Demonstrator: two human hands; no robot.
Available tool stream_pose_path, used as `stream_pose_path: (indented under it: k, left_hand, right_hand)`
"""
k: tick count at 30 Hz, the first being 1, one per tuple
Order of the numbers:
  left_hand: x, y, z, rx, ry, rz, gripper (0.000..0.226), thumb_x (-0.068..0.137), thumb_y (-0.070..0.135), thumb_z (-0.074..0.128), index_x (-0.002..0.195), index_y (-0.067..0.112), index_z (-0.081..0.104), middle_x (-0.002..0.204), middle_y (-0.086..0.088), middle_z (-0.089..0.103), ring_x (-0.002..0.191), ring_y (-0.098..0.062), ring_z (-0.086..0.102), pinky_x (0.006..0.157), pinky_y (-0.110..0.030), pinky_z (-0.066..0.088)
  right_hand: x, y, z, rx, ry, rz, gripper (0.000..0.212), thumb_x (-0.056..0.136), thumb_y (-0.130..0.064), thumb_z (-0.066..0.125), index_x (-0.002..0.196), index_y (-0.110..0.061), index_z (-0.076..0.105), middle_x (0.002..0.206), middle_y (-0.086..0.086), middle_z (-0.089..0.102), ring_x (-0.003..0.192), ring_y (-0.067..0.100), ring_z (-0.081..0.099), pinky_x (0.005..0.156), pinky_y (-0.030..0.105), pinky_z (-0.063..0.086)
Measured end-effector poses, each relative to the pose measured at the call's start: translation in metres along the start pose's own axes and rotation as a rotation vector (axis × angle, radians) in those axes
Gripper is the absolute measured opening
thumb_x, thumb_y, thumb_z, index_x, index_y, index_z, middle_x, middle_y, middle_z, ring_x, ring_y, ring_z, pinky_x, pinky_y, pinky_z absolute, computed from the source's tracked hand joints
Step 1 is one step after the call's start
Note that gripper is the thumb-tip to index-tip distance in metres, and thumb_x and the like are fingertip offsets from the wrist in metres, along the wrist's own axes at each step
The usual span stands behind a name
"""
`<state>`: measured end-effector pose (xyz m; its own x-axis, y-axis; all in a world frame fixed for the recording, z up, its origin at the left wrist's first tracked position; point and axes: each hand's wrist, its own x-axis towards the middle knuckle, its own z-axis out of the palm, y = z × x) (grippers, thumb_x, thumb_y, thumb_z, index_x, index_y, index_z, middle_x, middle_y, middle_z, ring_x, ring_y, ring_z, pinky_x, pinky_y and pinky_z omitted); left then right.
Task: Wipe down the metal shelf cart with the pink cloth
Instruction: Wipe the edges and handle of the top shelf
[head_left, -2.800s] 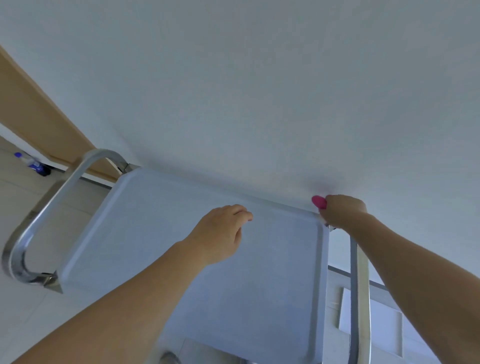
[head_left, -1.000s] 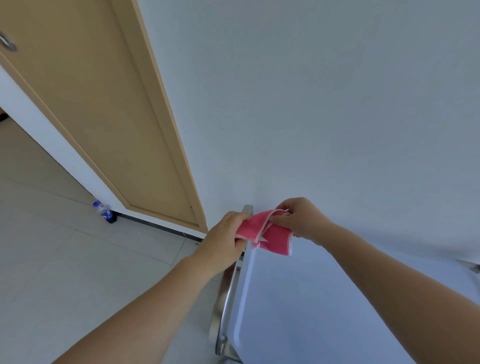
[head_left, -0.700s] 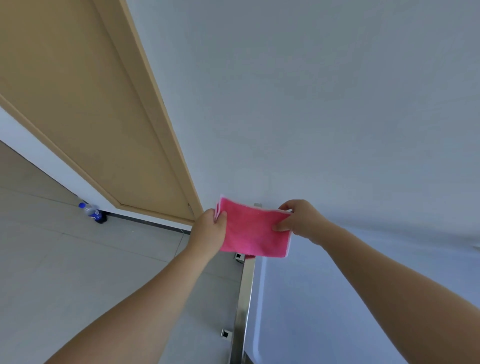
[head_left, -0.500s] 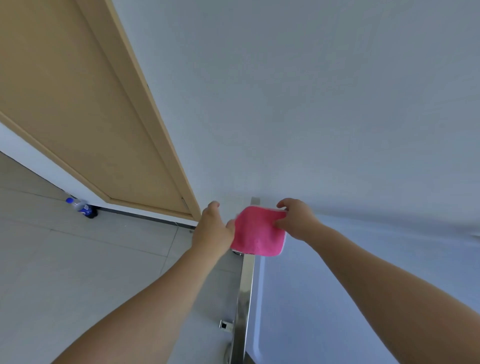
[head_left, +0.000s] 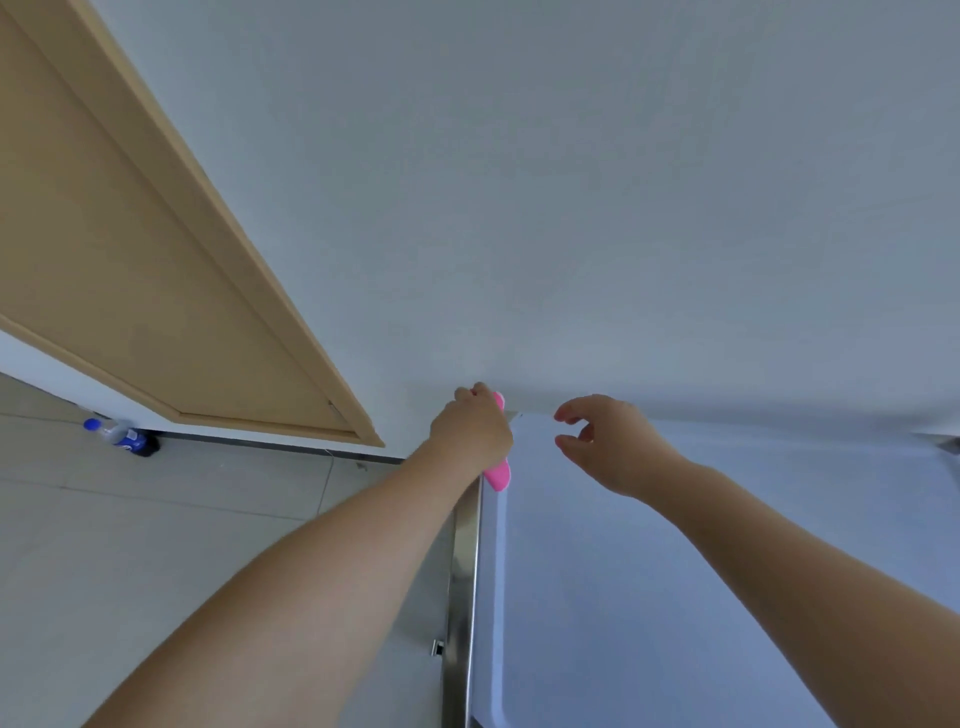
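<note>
The metal shelf cart (head_left: 675, 571) fills the lower right, its flat top shelf pale and its steel side rail (head_left: 462, 597) running down the left edge. My left hand (head_left: 470, 434) is closed around the pink cloth (head_left: 498, 475) at the far end of that rail, near the cart's back left corner. Only the cloth's top and bottom ends show past the hand. My right hand (head_left: 608, 444) hovers over the back of the top shelf, fingers apart and curled, holding nothing.
A white wall (head_left: 571, 208) stands right behind the cart. A wooden door (head_left: 130, 270) is on the left. A plastic bottle with a blue cap (head_left: 122, 436) lies on the tiled floor (head_left: 156, 545) by the door.
The cloth was held spread between both hands. My right hand has let go of it, and my left hand now grips it bunched against the rail's far end.
</note>
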<state>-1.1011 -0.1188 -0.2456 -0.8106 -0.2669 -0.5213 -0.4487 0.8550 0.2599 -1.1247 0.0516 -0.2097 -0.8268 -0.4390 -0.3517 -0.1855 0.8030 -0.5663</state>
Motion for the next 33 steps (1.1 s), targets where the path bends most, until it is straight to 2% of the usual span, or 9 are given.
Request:
stream_pose_path:
  k: [2,5,8,12,16,18,21,25,33]
  left_hand:
    - [0.022,0.009,-0.014,0.214,-0.182,0.088,0.035,0.082,0.025,0.061,0.108,0.004,0.05,0.111,-0.01,0.052,0.103,-0.03,0.052,0.08,-0.037,0.044]
    - [0.05,0.023,-0.021,0.655,-0.476,0.239,0.055,0.072,0.061,0.067,0.084,0.008,0.058,0.079,-0.005,0.056,0.082,-0.029,0.056,0.076,-0.032,0.049]
    - [0.072,0.024,-0.013,0.779,-0.512,0.274,0.069,0.066,0.07,0.064,0.095,0.007,0.067,0.088,-0.006,0.064,0.077,-0.026,0.059,0.08,-0.033,0.053]
    - [0.078,0.022,-0.005,0.759,-0.539,0.238,0.069,0.06,0.069,0.07,0.094,0.009,0.069,0.086,-0.003,0.064,0.081,-0.027,0.062,0.081,-0.036,0.054]
    - [0.054,0.021,-0.011,0.616,-0.414,0.152,0.051,0.053,0.049,0.082,0.077,0.01,0.058,0.077,-0.002,0.052,0.081,-0.029,0.058,0.08,-0.039,0.053]
    - [0.036,0.015,-0.006,0.446,-0.27,0.096,0.052,0.051,0.03,0.08,0.091,0.007,0.055,0.081,-0.003,0.046,0.078,-0.026,0.053,0.073,-0.037,0.053]
    - [0.01,0.008,0.009,0.147,-0.001,-0.03,0.062,0.061,0.012,0.07,0.115,0.003,0.039,0.102,-0.008,0.044,0.092,-0.028,0.053,0.07,-0.034,0.046]
    - [-0.021,0.0,0.037,0.072,0.243,-0.038,0.077,0.075,0.01,0.063,0.137,0.004,0.017,0.124,-0.012,0.038,0.102,-0.026,0.051,0.067,-0.031,0.04]
    - [-0.082,-0.017,0.079,-0.019,0.356,0.004,0.088,0.081,0.015,0.06,0.145,0.005,0.001,0.145,-0.018,0.02,0.115,-0.03,0.045,0.082,-0.035,0.048]
  right_hand:
    - [-0.002,0.008,-0.003,-0.054,-0.013,0.001,0.028,0.087,-0.026,0.058,0.115,-0.024,0.059,0.115,-0.005,0.057,0.093,0.015,0.056,0.079,0.027,0.046]
    - [-0.004,0.02,-0.006,-0.134,-0.032,0.001,0.028,0.088,-0.027,0.055,0.116,-0.023,0.058,0.116,-0.004,0.056,0.096,0.016,0.057,0.082,0.027,0.046]
    - [-0.006,0.03,-0.009,-0.202,-0.062,0.001,0.029,0.089,-0.028,0.053,0.117,-0.024,0.057,0.116,-0.004,0.056,0.098,0.016,0.056,0.084,0.028,0.045]
    - [-0.009,0.032,-0.014,-0.211,-0.072,-0.006,0.026,0.089,-0.028,0.052,0.115,-0.024,0.057,0.114,-0.005,0.057,0.098,0.016,0.057,0.085,0.029,0.046]
    - [-0.015,0.022,-0.017,-0.212,-0.083,-0.03,0.025,0.089,-0.028,0.052,0.113,-0.024,0.058,0.113,-0.005,0.059,0.097,0.017,0.058,0.085,0.03,0.047]
    - [-0.019,0.015,-0.018,-0.209,-0.078,-0.037,0.024,0.089,-0.027,0.052,0.112,-0.024,0.059,0.112,-0.005,0.059,0.096,0.016,0.058,0.084,0.03,0.047]
    - [-0.028,0.005,-0.021,-0.189,-0.056,-0.054,0.023,0.089,-0.026,0.053,0.111,-0.024,0.06,0.11,-0.005,0.061,0.094,0.016,0.058,0.084,0.032,0.049]
    - [-0.044,-0.006,-0.023,-0.188,-0.028,-0.068,0.022,0.088,-0.026,0.053,0.11,-0.023,0.06,0.108,-0.005,0.062,0.092,0.016,0.059,0.084,0.033,0.049]
    - [-0.08,-0.019,-0.011,-0.204,0.005,-0.09,0.022,0.088,-0.025,0.053,0.109,-0.023,0.061,0.106,-0.005,0.063,0.09,0.016,0.059,0.08,0.028,0.047]
